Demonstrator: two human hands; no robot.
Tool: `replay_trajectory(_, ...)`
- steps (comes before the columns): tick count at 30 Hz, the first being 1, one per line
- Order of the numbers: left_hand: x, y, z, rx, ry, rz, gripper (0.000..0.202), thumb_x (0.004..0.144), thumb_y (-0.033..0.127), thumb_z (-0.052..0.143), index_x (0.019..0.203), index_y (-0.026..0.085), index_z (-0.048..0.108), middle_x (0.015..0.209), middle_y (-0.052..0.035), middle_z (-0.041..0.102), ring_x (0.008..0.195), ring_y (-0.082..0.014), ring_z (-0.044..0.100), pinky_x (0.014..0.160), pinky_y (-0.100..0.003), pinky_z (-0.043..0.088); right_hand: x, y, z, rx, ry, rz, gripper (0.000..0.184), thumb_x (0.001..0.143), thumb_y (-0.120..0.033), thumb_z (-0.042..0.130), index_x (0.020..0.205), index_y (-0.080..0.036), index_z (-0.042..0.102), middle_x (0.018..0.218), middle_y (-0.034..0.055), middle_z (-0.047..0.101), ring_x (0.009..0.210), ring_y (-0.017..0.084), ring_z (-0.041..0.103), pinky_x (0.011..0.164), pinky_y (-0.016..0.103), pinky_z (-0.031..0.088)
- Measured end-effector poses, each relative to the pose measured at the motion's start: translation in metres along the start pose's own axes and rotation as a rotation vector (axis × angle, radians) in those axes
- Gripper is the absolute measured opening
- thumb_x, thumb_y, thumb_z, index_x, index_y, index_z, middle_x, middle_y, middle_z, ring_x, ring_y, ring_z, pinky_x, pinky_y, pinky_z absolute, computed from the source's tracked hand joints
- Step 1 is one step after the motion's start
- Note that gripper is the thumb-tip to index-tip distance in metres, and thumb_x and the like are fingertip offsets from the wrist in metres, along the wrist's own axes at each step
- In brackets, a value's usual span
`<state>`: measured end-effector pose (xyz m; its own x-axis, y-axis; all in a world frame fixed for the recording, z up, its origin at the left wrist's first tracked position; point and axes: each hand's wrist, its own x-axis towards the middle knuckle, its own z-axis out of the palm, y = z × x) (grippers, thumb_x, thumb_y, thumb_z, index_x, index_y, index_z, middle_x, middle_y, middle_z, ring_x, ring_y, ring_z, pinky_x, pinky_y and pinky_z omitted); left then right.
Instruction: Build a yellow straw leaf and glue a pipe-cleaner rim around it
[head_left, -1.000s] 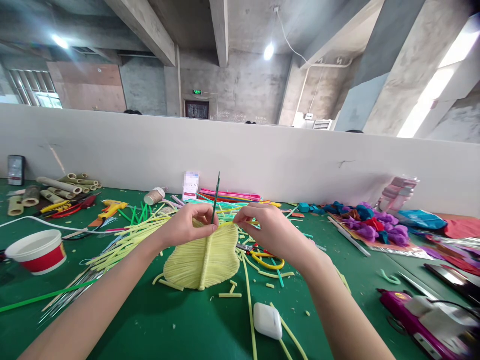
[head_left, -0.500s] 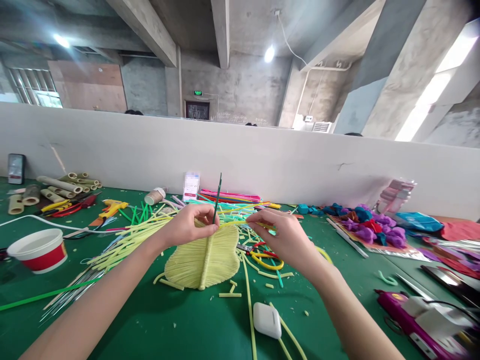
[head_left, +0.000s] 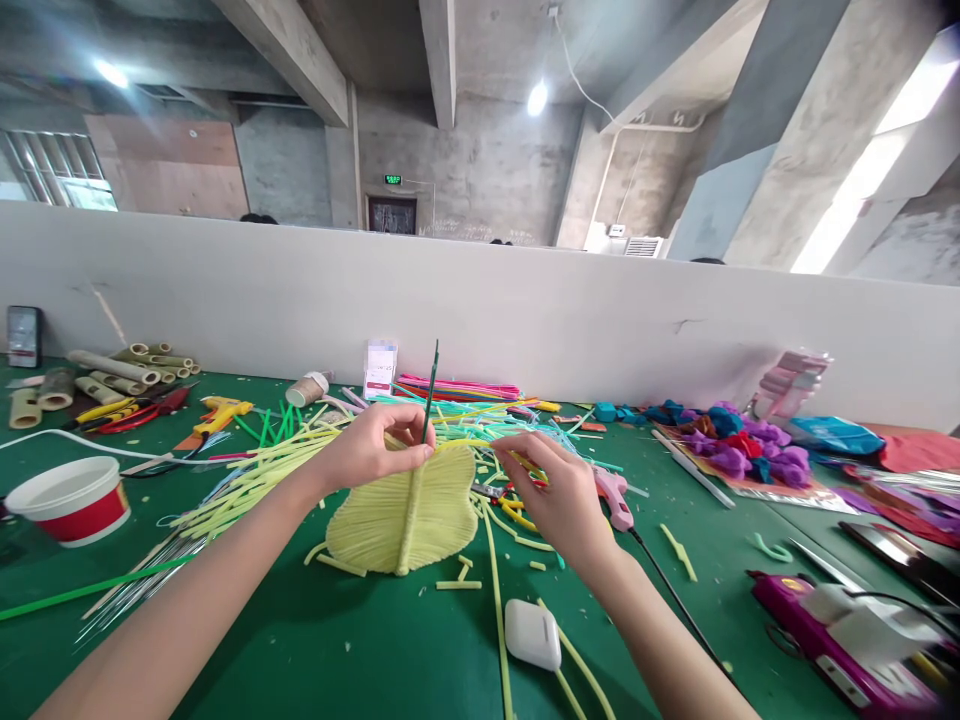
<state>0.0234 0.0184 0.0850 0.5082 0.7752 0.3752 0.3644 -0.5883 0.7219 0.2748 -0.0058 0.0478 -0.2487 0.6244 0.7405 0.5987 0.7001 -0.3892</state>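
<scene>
White earbud case [head_left: 532, 635] on green tabletop [head_left: 300, 655]; red-banded paper cup [head_left: 71, 505] at left, cut bamboo tubes [head_left: 116, 367] piled behind it; smartphone [head_left: 25, 337] far left, upright by white partition [head_left: 562, 325]; purple power strip [head_left: 776, 598] at right, white adapter [head_left: 874, 630] on it; lit bulb [head_left: 537, 98] hangs from ceiling [head_left: 499, 50].

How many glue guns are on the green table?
2: a yellow plastic glue gun right of the tan bamboo tubes, and a pink plastic glue gun partly behind the right hand. Others may be hidden.
</scene>
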Motion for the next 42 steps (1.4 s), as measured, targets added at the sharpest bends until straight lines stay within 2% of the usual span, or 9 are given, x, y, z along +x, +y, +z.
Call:
replay_trajectory(20,0.001,-0.002,0.000,0.023,-0.004,0.004,0.012,0.083,0.030,0.062,0.081,0.018,0.060,0.078,0.0013,0.063,0.074,-0.0145,0.062,0.074,-0.027,0.049,-0.018,0.005,0.019,-0.084,0.042,-0.082,0.021,0.098,-0.019,0.045,0.108,-0.024,0.062,0.102,0.0060,0.072,0.089,0.016,0.069,0.076,0.028,0.055)
replay_trajectory(42,0.001,0.000,0.000,0.012,-0.001,-0.006,0.011,0.082,0.028,0.062,0.080,0.018,0.060,0.078,0.0013,0.062,0.072,-0.0140,0.060,0.072,-0.026,0.048,-0.020,0.007,0.021,-0.150,0.044,-0.088,0.020,0.097,-0.019,0.047,0.109,-0.024,0.062,0.102,0.0053,0.073,0.087,0.016,0.070,0.075,0.027,0.054)
